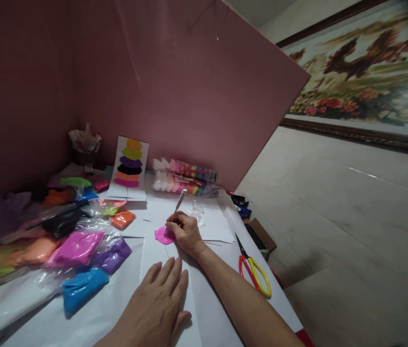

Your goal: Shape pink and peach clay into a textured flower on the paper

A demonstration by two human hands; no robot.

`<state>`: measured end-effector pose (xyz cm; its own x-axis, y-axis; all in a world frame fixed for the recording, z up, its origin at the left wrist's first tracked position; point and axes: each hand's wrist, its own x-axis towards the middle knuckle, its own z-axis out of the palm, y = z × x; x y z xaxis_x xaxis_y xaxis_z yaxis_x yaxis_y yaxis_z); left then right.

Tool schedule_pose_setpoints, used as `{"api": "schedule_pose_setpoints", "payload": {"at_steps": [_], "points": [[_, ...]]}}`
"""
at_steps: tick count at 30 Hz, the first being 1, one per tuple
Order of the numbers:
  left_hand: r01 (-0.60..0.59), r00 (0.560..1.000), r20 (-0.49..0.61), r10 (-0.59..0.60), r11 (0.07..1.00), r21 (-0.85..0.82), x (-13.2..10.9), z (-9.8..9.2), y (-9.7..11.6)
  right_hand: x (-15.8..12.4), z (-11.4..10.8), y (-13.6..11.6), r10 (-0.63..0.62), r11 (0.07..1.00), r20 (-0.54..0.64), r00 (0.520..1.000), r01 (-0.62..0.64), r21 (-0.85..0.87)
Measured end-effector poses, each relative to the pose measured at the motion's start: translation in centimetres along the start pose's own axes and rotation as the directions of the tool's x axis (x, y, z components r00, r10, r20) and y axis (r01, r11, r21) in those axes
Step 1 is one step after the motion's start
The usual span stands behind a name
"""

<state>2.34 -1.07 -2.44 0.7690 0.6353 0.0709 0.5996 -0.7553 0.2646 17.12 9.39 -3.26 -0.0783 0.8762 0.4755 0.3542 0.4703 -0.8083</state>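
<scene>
My right hand [186,232] is closed on a thin modelling tool [179,202] with a pale ribbed handle. The tool's tip rests on a flat pink clay piece [162,235] lying on a white paper strip [160,255]. My left hand [156,303] lies flat and open on the near end of that same strip, fingers stretched forward, holding nothing.
Bags of coloured clay [77,248] in pink, purple, blue, orange and green crowd the left. A card with stacked clay colours [130,166] leans on the pink partition [175,91], beside a pack of clay sticks [184,177]. Red-and-yellow scissors [252,270] lie near the table's right edge.
</scene>
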Motion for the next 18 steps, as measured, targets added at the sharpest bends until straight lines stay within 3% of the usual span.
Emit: {"api": "schedule_pose_setpoints", "payload": {"at_steps": [18], "points": [[-0.011, 0.997, -0.081, 0.007, 0.999, -0.045, -0.2, 1.3, -0.5, 0.2, 0.2, 0.0, 0.001, 1.0, -0.023, 1.0, -0.001, -0.025]]}}
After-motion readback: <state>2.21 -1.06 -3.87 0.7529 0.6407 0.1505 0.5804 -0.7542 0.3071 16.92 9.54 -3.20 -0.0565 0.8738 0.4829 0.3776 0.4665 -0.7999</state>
